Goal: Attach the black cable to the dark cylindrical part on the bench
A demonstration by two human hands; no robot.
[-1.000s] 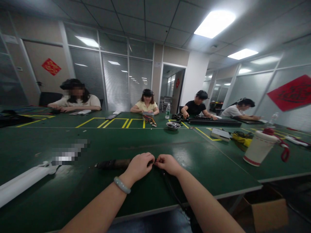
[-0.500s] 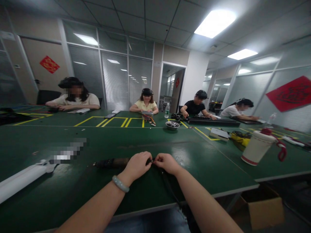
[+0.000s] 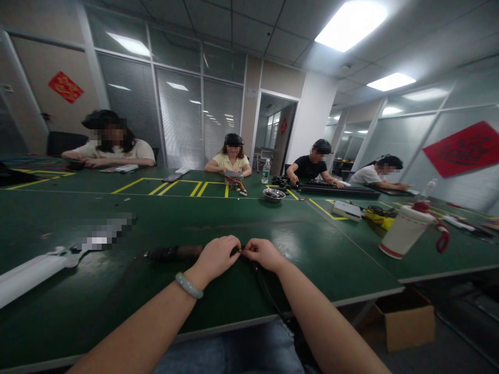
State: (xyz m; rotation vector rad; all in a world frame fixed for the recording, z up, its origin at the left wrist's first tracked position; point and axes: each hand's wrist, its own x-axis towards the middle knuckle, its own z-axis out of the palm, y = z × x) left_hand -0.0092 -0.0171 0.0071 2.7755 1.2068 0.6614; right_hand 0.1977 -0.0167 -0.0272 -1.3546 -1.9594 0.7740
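Observation:
A dark, pen-straight electric screwdriver (image 3: 177,253) lies on the green table, its narrow tip pointing left. My left hand (image 3: 221,254) curls over its rear end with fingers closed, hiding that part. Close against it, my right hand (image 3: 262,253) pinches at the black cable (image 3: 268,291) where it meets the tool's end; the small part between the fingertips is mostly hidden. From there the cable runs down over the table's near edge. A pale bangle (image 3: 189,285) circles my left wrist.
A white stand-like arm (image 3: 35,275) reaches in from the left. Beyond my hands stands a metal bowl (image 3: 274,196). To the right are a white cup (image 3: 405,232) with a red lid and a flat box (image 3: 346,210). Several people sit across the green table (image 3: 156,301).
The view has shifted slightly, so everything sits a little further left and higher. Both hands stay together at the tool's rear end, with only slight finger movement.

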